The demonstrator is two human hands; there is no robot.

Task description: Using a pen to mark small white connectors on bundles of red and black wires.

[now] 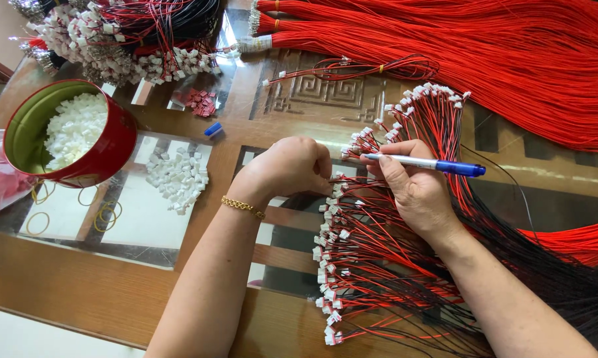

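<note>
My left hand (pixel 291 166), with a gold bracelet at the wrist, is curled into a loose fist, fingertips against the white connector ends of a spread of red and black wires (pixel 365 265). Whether it pinches a connector is hidden. My right hand (pixel 411 189) holds a white pen with a blue cap (pixel 431 164) lying sideways, its tip pointing left toward the connectors between both hands. The wires fan out under and below both hands.
A red round tin (pixel 107 149) of small white connectors stands at the left, beside a loose pile of connectors (pixel 177 176) and several rubber bands (pixel 105 215). Big bundles of red wire (pixel 511 59) fill the top right; finished wire bunches (pixel 126 40) lie top left.
</note>
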